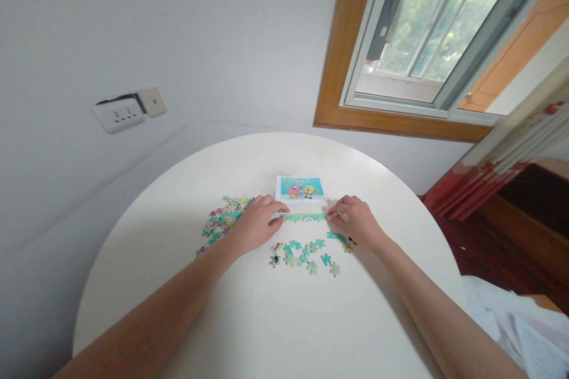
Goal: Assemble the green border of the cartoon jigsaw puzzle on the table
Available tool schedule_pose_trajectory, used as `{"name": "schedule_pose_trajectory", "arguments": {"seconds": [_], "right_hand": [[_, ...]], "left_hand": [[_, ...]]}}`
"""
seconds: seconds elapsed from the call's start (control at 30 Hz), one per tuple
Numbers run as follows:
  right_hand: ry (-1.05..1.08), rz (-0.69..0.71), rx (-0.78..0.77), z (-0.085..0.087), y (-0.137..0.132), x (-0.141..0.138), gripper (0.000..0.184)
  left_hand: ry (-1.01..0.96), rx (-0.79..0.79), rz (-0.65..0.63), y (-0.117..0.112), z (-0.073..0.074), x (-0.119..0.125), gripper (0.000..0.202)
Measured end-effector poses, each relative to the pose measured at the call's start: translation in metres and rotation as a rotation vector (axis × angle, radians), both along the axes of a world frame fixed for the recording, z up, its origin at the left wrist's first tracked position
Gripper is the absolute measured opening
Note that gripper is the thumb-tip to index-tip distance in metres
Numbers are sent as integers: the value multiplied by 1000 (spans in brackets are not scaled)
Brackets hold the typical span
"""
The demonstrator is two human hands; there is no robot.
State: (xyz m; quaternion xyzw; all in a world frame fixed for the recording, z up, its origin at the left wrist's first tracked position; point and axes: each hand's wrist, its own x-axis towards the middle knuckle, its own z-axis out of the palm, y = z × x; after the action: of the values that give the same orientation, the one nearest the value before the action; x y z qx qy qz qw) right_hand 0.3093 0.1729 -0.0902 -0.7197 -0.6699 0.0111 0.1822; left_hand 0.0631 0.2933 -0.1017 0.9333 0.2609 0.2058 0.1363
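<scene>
Joined puzzle strip (304, 217) flat on bench (267, 320), spanning between left hand (259, 222) and right hand (357, 222); curled fingers (279, 207) at both ends. Cannot tell whether they pinch.

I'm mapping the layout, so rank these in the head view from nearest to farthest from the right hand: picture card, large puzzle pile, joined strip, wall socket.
1. Joined strip: right end at the right hand.
2. Picture card: just beyond the strip.
3. Large puzzle pile: left of the left hand.
4. Wall socket: far left.
</scene>
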Motion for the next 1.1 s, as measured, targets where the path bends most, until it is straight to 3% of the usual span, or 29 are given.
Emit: {"name": "schedule_pose_trajectory", "arguments": {"seconds": [1.1], "right_hand": [[1,45,50,-7,3,-8,14]], "left_hand": [[-24,7,-17,-2,-1,4,22]]}}
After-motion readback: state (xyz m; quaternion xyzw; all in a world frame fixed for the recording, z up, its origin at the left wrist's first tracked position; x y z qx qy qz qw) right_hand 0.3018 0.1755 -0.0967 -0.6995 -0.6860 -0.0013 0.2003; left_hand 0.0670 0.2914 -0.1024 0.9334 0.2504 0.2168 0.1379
